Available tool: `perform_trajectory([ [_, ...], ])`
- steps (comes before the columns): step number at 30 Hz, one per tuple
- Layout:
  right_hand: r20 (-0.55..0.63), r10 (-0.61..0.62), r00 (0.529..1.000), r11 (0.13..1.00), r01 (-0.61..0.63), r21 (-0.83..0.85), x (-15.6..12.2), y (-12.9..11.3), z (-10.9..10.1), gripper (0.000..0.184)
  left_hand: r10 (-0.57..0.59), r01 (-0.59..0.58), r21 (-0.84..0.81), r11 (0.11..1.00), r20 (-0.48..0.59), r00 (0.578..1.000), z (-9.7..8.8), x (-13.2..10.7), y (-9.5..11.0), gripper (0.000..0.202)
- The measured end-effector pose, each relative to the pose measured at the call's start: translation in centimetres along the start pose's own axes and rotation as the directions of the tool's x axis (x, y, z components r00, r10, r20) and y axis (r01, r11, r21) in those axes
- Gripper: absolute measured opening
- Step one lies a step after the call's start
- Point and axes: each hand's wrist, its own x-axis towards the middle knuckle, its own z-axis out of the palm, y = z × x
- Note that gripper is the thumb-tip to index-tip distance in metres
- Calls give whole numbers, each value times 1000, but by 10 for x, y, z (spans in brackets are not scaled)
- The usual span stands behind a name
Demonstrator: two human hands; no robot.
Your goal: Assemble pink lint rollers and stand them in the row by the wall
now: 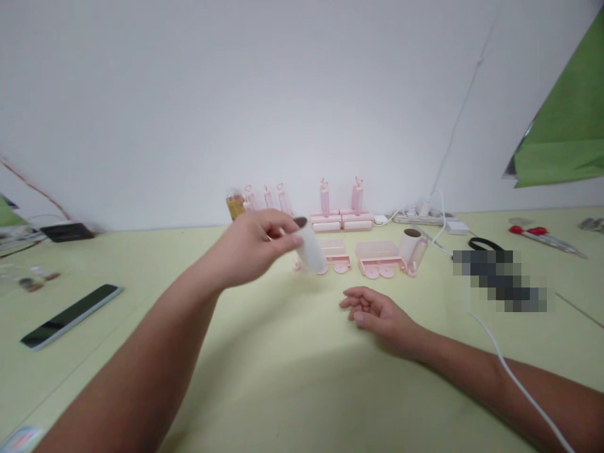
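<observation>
My left hand grips a white paper roll with a brown cardboard core, thumb and fingers closed at its top end. The roll is tilted above the yellow table and partly hides a pink case behind it. My right hand lies low over the table, palm inward, holding nothing, its fingers loosely bent. Beyond it an open pink case has small round pink parts at its front. A second white roll stands upright beside that case, with a clear pink tube leaning against it.
Along the wall are closed pink cases and upright pink tubes. A phone lies at left. To the right are a power strip, red-handled scissors and a white cable crossing my right forearm.
</observation>
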Motion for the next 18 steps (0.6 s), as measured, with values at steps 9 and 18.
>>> perform_trajectory([
  [9, -128, -113, 985, 979, 89, -182, 1, -9, 3, 41, 190, -131, -245, 960, 235, 953, 96, -26, 34, 19],
  [18, -286, -37, 957, 985, -13, -171, 8, -1, -3, 51, -281, 172, 406, 898, 226, 933, 140, -2, -38, 39],
])
